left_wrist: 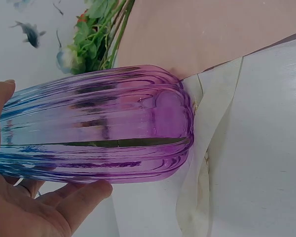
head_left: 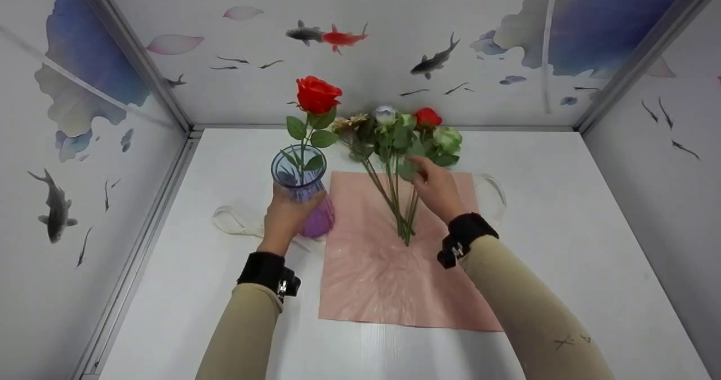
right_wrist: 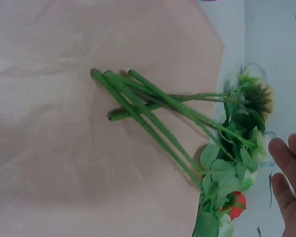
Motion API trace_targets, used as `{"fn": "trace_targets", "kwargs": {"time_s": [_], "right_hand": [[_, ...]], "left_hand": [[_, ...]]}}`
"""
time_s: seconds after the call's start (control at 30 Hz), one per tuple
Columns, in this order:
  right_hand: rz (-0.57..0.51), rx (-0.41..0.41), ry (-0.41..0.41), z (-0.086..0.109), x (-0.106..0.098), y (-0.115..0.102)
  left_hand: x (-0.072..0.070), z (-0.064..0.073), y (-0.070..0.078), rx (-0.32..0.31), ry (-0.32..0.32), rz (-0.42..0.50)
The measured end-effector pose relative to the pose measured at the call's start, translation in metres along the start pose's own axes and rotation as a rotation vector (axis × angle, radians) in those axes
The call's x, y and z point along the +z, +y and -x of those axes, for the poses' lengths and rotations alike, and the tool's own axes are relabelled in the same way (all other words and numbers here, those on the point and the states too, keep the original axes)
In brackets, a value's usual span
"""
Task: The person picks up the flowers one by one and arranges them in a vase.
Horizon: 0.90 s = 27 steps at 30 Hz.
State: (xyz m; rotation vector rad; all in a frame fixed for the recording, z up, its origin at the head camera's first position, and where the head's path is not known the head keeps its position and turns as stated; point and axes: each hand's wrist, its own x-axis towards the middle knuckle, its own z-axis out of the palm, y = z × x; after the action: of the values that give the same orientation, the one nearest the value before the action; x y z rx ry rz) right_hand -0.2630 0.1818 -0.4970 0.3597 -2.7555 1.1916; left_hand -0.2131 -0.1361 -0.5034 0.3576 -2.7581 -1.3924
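Hands reach over white table [head_left: 563,239] within fish-printed walls [head_left: 372,67], left [head_left: 286,214] grasping vase [left_wrist: 101,126], right [head_left: 438,188] loose.

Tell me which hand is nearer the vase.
Left. The left hand grips the vase around its side; the right hand is apart from it, off to its right in the head view, by the flowers.
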Motion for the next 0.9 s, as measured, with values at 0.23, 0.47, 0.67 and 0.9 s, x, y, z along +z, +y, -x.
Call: {"fn": "trace_targets", "kwargs": {"time_s": [0.23,0.47,0.67,0.9], "right_hand": [[0.075,0.014,-0.055,0.006,-0.001,0.021],[0.123,0.053,-0.136,0.016,0.0,0.041],[0.162,0.039,-0.175,0.024,0.004,0.055],[0.196,0.001,-0.204,0.029,0.007,0.063]], "left_hand": [[0.0,-0.001,0.0,-0.01,0.003,-0.014],[0.0,0.0,0.001,-0.025,-0.009,-0.008],[0.0,-0.001,0.0,-0.027,-0.017,-0.01],[-0.001,0.0,0.0,-0.025,-0.018,0.007]]}}
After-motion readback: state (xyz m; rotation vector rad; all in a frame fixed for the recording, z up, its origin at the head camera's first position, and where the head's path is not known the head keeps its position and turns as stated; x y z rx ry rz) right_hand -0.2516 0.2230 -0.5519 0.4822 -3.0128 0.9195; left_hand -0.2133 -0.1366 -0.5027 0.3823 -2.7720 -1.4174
